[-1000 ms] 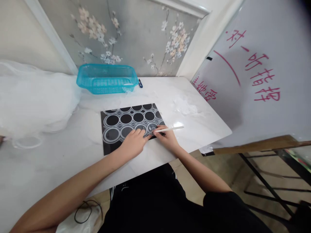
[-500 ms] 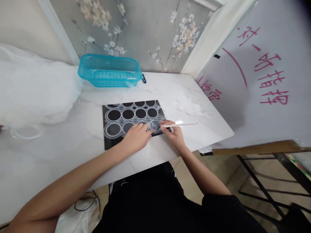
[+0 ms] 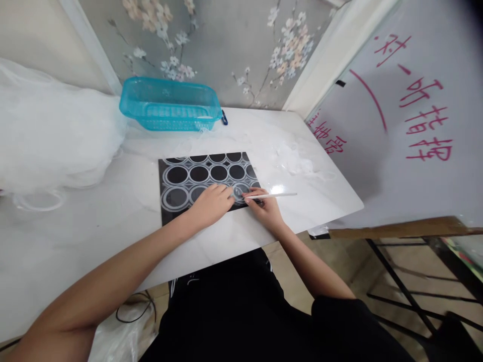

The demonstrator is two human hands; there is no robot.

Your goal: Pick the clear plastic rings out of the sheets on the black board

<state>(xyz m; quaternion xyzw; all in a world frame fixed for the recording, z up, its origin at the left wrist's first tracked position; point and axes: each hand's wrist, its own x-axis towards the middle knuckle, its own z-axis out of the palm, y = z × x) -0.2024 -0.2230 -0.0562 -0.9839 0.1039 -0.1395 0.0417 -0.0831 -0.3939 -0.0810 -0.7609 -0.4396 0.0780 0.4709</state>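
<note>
A black board (image 3: pixel 177 213) patterned with white rings lies on the white table (image 3: pixel 113 236). My left hand (image 3: pixel 210 203) rests palm down on the board's near right part, fingers bent, its fingertips touching a small clear ring piece (image 3: pixel 238 192). My right hand (image 3: pixel 265 209) is closed on a thin white stick (image 3: pixel 275 195), whose tip meets that same piece at the board's right corner. The stick's other end points right over the table.
A turquoise plastic basket (image 3: pixel 170 104) stands at the table's back, a dark pen (image 3: pixel 224 119) beside it. White netting (image 3: pixel 49 136) is heaped at the left. Clear film scraps (image 3: pixel 298 163) lie right of the board. A whiteboard (image 3: pixel 400 130) with red writing leans at right.
The view shifted slightly; both hands stayed at the board's near right corner. The stick drew back leftward and its tip returned to the clear ring piece.
</note>
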